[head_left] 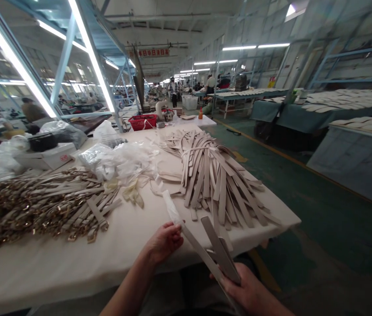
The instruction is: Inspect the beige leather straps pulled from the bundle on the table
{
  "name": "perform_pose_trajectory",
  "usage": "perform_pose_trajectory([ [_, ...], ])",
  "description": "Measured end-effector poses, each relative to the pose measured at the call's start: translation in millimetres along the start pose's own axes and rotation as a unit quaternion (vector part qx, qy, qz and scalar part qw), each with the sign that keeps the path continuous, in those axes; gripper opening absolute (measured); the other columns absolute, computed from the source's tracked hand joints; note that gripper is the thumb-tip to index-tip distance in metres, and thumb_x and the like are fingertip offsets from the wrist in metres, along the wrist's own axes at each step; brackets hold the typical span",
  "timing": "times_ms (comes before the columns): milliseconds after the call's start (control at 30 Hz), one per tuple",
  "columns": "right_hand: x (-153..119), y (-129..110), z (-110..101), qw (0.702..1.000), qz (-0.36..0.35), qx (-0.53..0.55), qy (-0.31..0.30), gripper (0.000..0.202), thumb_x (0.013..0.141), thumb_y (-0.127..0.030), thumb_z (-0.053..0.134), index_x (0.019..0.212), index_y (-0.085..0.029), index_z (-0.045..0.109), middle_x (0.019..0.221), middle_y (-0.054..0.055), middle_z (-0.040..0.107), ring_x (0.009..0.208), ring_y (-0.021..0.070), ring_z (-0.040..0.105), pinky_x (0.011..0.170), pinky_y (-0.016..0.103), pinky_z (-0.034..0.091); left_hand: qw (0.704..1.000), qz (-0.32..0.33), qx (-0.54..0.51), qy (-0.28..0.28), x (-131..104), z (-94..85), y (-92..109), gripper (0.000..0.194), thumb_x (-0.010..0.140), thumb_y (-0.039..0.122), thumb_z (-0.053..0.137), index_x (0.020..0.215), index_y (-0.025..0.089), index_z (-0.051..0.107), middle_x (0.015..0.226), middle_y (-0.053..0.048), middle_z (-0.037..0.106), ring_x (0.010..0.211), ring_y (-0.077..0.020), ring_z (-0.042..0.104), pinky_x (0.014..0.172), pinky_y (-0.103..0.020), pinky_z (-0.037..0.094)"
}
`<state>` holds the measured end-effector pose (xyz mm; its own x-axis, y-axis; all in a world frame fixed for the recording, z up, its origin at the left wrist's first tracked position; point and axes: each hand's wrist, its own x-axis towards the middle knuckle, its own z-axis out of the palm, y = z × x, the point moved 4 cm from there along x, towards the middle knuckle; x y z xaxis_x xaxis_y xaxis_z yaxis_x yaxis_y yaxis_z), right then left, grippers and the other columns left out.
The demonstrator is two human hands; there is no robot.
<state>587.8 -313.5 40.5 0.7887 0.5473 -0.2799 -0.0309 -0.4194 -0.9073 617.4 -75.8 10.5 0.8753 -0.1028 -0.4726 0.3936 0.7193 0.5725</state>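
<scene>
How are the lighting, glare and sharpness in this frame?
Head view: light tubes at upper left glare white; head view: small glints dot the metal fittings; head view: the covered bench at far right looks soft and stretched; head view: the strips by the left hand and right hand are dim yet readable.

The flat, leather-like taupe strips (220, 251) are plain and darker than the long, narrow beige strip (199, 248), which has a whitish film (172, 208) at its end. The tied bundle of flat strips (205, 169) is of greyish beige colour. The cloth-covered tabletop (140, 248) is plain cream. On the thin tan straps (80, 193), the metal buckles (72, 237) have a golden shine. The plastic basket (142, 123) is red, and the green floor (294, 210) carries a yellow stripe.
</scene>
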Motion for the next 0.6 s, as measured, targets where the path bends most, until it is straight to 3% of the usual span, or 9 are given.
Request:
perform_pose_trajectory([
  [100,-15.1,7.5,-12.3,0.999,0.027,-0.017,0.016,0.047,0.083,-0.061,0.057,0.080,-0.016,0.070,0.078,0.006,0.067,0.075,0.0226,0.059,0.066,0.028,0.047,1.000,0.002,0.017,0.004,-4.0,4.7,-6.9,0.036,0.063,0.014,0.087,0.093,0.010,0.069,0.059,0.005,0.055,0.046,-0.0032,0.048,0.059,-0.020,0.050],
  [200,-18.2,3.0,-12.2,0.998,-0.003,-0.049,0.036,0.052,0.086,-0.065,0.050,0.071,-0.017,0.063,0.069,0.004,0.061,0.065,0.0185,0.052,0.060,0.026,0.042,1.000,-0.002,0.028,0.006,-9.0,9.9,-16.3,0.042,0.057,0.018,0.091,0.093,0.009,0.071,0.062,0.004,0.057,0.046,-0.0018,0.044,0.057,-0.019,0.046],
  [333,6.2,-19.1,6.6,0.993,-0.086,-0.067,0.038,0.054,0.093,-0.063,0.038,0.069,-0.018,0.055,0.065,0.001,0.053,0.062,0.0151,0.044,0.058,0.026,0.037,0.998,-0.002,0.056,-0.043,-16.7,22.1,-42.6,0.036,0.055,0.022,0.092,0.082,0.008,0.072,0.059,0.002,0.056,0.046,-0.0029,0.041,0.052,-0.020,0.037],
  [433,20.8,-25.5,16.2,0.995,-0.098,-0.027,0.022,0.054,0.092,-0.064,0.038,0.073,-0.017,0.056,0.065,0.001,0.052,0.060,0.0149,0.045,0.057,0.025,0.037,0.993,-0.005,0.089,-0.082,-24.8,27.0,-61.2,0.034,0.057,0.026,0.091,0.079,0.007,0.073,0.058,-0.001,0.058,0.048,-0.0058,0.044,0.051,-0.021,0.033],
  [600,-2.2,5.8,17.0,0.992,-0.103,-0.050,-0.052,0.059,0.088,-0.074,0.034,0.063,-0.020,0.038,0.061,-0.003,0.035,0.057,0.0120,0.030,0.052,0.026,0.026,0.996,0.015,0.081,-0.035,-40.7,13.6,-58.1,0.037,0.058,0.027,0.091,0.086,0.010,0.075,0.067,-0.003,0.063,0.051,-0.0047,0.044,0.055,-0.019,0.036],
])
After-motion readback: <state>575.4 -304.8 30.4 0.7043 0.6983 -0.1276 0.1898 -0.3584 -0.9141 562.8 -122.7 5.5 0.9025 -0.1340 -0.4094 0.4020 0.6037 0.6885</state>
